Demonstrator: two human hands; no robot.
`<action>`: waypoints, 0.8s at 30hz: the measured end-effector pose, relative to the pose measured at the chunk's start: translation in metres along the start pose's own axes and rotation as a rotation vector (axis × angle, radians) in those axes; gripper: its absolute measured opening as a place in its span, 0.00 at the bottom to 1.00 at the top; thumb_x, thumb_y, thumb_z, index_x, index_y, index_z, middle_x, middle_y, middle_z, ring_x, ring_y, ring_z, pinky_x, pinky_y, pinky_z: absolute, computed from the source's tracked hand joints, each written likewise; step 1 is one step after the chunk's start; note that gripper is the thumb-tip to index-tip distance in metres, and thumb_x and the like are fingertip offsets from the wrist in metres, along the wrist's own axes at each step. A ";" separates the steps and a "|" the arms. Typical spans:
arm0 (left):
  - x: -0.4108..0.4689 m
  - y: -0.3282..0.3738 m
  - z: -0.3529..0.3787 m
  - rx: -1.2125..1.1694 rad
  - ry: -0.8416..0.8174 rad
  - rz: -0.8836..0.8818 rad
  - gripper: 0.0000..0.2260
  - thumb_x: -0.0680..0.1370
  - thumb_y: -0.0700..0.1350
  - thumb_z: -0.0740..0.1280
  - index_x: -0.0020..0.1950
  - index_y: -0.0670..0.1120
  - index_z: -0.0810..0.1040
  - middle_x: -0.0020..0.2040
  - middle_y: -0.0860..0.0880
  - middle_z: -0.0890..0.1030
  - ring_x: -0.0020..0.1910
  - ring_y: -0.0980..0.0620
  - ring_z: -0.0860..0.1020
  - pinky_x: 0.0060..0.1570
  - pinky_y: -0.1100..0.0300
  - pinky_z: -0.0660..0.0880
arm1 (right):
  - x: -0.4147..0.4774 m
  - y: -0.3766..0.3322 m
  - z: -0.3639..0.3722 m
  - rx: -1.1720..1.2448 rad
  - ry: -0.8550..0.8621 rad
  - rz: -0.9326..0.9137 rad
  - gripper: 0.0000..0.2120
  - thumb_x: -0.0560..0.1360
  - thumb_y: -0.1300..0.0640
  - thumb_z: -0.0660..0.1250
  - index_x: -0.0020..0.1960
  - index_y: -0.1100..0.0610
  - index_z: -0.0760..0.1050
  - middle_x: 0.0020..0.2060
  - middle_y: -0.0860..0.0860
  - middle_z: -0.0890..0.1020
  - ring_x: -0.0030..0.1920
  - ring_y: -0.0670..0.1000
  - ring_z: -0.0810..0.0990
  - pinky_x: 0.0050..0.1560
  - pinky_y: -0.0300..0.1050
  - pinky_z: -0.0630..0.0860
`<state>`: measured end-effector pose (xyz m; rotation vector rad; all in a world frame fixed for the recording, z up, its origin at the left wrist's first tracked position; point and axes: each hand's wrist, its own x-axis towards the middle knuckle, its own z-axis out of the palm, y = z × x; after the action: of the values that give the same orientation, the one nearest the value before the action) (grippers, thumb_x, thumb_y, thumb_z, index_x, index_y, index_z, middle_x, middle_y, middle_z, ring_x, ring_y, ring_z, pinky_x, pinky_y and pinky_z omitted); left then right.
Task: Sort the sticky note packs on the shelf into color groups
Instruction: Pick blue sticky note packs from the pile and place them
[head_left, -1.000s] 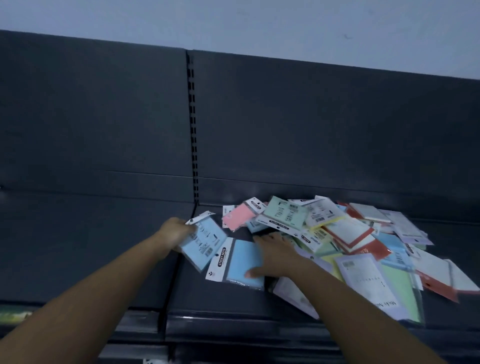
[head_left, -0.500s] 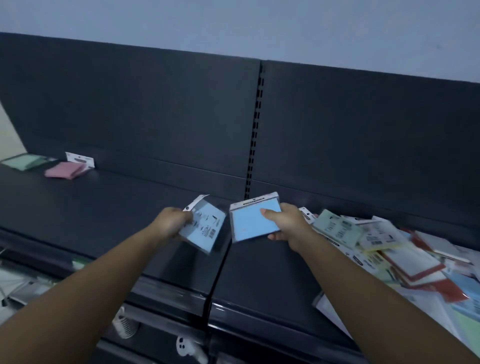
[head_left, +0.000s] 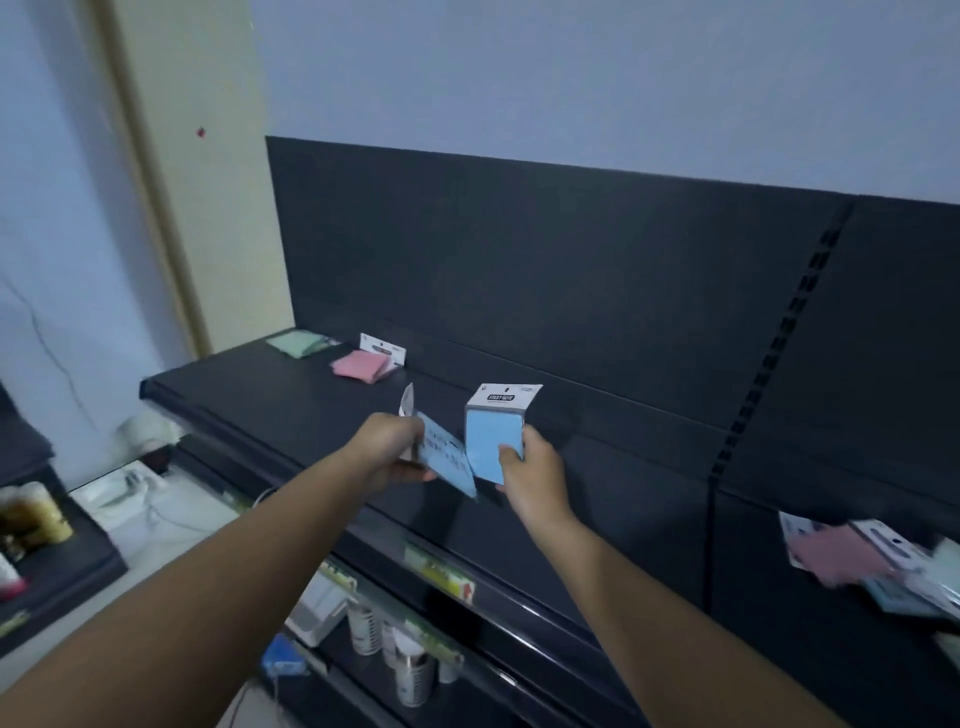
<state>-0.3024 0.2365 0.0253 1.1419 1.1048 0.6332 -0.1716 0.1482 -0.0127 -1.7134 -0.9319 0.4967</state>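
Over the front of a dark shelf (head_left: 291, 400), gripping a blue sticky note pack (head_left: 448, 462) in the left hand (head_left: 390, 448), fingers curled round its near end, printed back showing and tilted; pinching a second blue pack (head_left: 491, 434) upright in the right hand (head_left: 531, 480), thumb on the front, fingers clamped behind, the two packs touching at their edges. Far back at the shelf's left end, lying flat and near each other, a green pack (head_left: 298, 344) and a pink pack (head_left: 362, 365). At the right edge, blurred, a mixed heap of packs (head_left: 857, 561).
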 end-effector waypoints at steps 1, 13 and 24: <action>0.005 0.001 -0.013 -0.027 0.008 -0.009 0.07 0.77 0.33 0.54 0.44 0.36 0.71 0.40 0.39 0.79 0.37 0.43 0.80 0.25 0.56 0.79 | 0.005 -0.002 0.013 0.051 0.007 0.028 0.08 0.76 0.64 0.57 0.51 0.60 0.74 0.47 0.54 0.80 0.49 0.57 0.79 0.49 0.60 0.78; 0.096 -0.005 -0.083 -0.117 -0.061 -0.060 0.05 0.75 0.27 0.62 0.46 0.34 0.75 0.46 0.38 0.78 0.38 0.48 0.78 0.30 0.56 0.79 | 0.059 0.010 0.087 0.291 0.027 0.203 0.14 0.76 0.68 0.54 0.53 0.53 0.71 0.43 0.45 0.78 0.43 0.44 0.78 0.32 0.35 0.76; 0.188 0.042 -0.071 0.139 -0.358 0.074 0.15 0.73 0.24 0.56 0.50 0.36 0.77 0.42 0.40 0.80 0.40 0.48 0.80 0.40 0.64 0.80 | 0.161 0.025 0.113 0.355 -0.008 0.337 0.13 0.76 0.68 0.55 0.56 0.57 0.72 0.45 0.48 0.78 0.44 0.47 0.78 0.32 0.38 0.78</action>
<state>-0.2931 0.4396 -0.0040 1.3601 0.8114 0.3918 -0.1464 0.3403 -0.0550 -1.5437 -0.5198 0.8380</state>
